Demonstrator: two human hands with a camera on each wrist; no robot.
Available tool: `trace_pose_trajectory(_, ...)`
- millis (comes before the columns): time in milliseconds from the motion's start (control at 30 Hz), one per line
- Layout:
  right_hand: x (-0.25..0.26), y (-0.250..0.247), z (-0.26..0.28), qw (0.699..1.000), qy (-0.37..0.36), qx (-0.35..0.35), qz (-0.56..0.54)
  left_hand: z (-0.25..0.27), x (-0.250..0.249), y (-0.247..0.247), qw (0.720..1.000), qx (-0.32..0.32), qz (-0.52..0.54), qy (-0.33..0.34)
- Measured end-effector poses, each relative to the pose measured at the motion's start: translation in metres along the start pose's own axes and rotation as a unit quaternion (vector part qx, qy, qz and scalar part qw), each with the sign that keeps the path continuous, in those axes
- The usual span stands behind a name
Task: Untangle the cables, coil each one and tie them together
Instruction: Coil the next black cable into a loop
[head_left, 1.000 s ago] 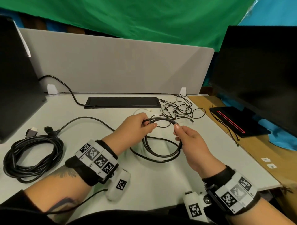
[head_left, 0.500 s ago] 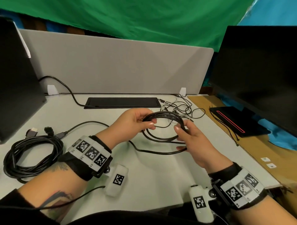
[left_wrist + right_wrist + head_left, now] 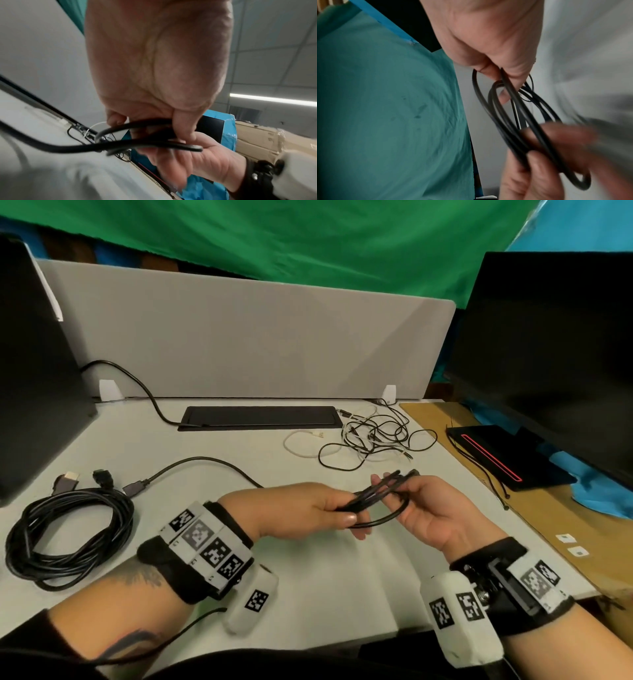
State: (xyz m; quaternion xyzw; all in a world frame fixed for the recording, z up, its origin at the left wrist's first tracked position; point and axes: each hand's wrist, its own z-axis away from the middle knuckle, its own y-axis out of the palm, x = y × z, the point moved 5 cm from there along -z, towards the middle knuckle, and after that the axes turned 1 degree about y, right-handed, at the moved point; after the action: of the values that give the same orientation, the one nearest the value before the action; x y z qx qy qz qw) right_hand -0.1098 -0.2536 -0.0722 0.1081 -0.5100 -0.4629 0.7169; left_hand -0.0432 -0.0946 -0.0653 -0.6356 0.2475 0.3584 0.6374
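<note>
Holding a thin black cable (image 3: 373,501) above the desk (image 3: 325,583), a person has it gathered into a small flattened coil between both hands. The left hand (image 3: 308,511) pinches one end of the loops between thumb and fingers; the left wrist view shows the thumb pressed down over the strands. The right hand (image 3: 435,515) grips the other end, fingers curled round the loops with the palm turned up. One strand sags below the bundle, and the cable's tail runs left across the desk to a plug (image 3: 135,487).

To do this step well, it seems best to keep the left pinch firm so the loops do not spring apart, draw the tail in a loop at a time, and match each new loop to the rest before any tying.

At the left of the pale grey desk lies a thick black coil (image 3: 68,535), already wound, its connectors resting just beyond it. Toward the back right sits a tangle of thin black and white cables (image 3: 370,440), not yet sorted. A flat black panel (image 3: 260,417) lies along the back edge before a grey divider screen (image 3: 239,337). Dark monitors stand at either side, with green cloth (image 3: 308,241) hung behind.
</note>
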Motion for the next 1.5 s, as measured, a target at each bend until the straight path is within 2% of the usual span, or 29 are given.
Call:
trace_pose_trajectory(100, -0.002, -0.002, 0.001, 0.999, 0.004, -0.013, -0.041, -0.005, 0.004, 0.012, 1.0, 0.021, -0.014, -0.019)
trace_pose_trajectory(233, 0.006, 0.001, 0.006, 0.997, 0.011, 0.021, 0.067, -0.004, 0.008, -0.006, 0.99, -0.095, 0.108, -0.007)
trace_pose_trajectory(300, 0.011, -0.001, 0.008, 0.985, 0.007, -0.002, 0.173, -0.001, 0.01, -0.02, 0.976, -0.154, 0.154, 0.012)
trace_pose_trajectory(400, 0.02, -0.005, 0.007, 0.956, -0.059, -0.061, 0.282, 0.004, 0.01, -0.037, 0.956, -0.222, 0.19, 0.021)
trace_pose_trajectory(433, 0.023, -0.005, 0.008, 0.944, -0.095, -0.063, 0.308, 0.006, 0.01, -0.041, 0.951, -0.242, 0.19, 0.022)
trace_pose_trajectory(500, 0.028, 0.005, 0.014, 0.911, -0.182, -0.023, 0.37, 0.008, 0.008, -0.046, 0.941, -0.254, 0.223, 0.031)
trace_pose_trajectory(567, 0.027, 0.021, 0.024, 0.853, -0.256, 0.062, 0.451, 0.008, 0.006, -0.048, 0.925, -0.247, 0.285, 0.038)
trace_pose_trajectory(633, 0.018, 0.032, 0.031, 0.799, -0.293, 0.143, 0.504, 0.007, 0.005, -0.048, 0.913, -0.245, 0.326, 0.036)
trace_pose_trajectory(700, 0.013, 0.036, 0.036, 0.778, -0.324, 0.154, 0.515, 0.008, 0.004, -0.049, 0.903, -0.249, 0.349, 0.035)
trace_pose_trajectory(767, 0.009, 0.037, 0.036, 0.798, -0.314, 0.164, 0.488, 0.009, 0.003, -0.05, 0.891, -0.264, 0.367, 0.035)
trace_pose_trajectory(867, 0.002, 0.04, 0.037, 0.868, -0.263, 0.199, 0.372, 0.008, 0.0, -0.051, 0.876, -0.297, 0.376, 0.052)
trace_pose_trajectory(933, 0.003, 0.039, 0.036, 0.898, -0.267, 0.171, 0.305, 0.008, 0.0, -0.052, 0.886, -0.327, 0.32, 0.075)
trace_pose_trajectory(1033, 0.011, 0.034, 0.035, 0.922, -0.282, 0.111, 0.242, 0.009, 0.006, -0.053, 0.911, -0.334, 0.237, 0.042)
trace_pose_trajectory(1133, 0.017, 0.029, 0.034, 0.941, -0.281, 0.07, 0.174, 0.005, 0.02, -0.046, 0.925, -0.285, 0.247, -0.035)
trace_pose_trajectory(1200, 0.016, 0.028, 0.033, 0.947, -0.279, 0.069, 0.143, 0.001, 0.022, -0.041, 0.921, -0.269, 0.276, -0.056)
trace_pose_trajectory(1333, 0.001, 0.032, 0.03, 0.954, -0.248, 0.11, 0.125, -0.002, 0.011, -0.036, 0.865, -0.252, 0.434, 0.016)
trace_pose_trajectory(1400, -0.009, 0.033, 0.026, 0.967, -0.195, 0.125, 0.11, -0.001, 0.008, -0.04, 0.83, -0.274, 0.484, 0.048)
trace_pose_trajectory(1500, -0.022, 0.027, 0.019, 0.978, -0.085, 0.111, 0.156, 0.001, 0.007, -0.046, 0.8, -0.312, 0.512, 0.039)
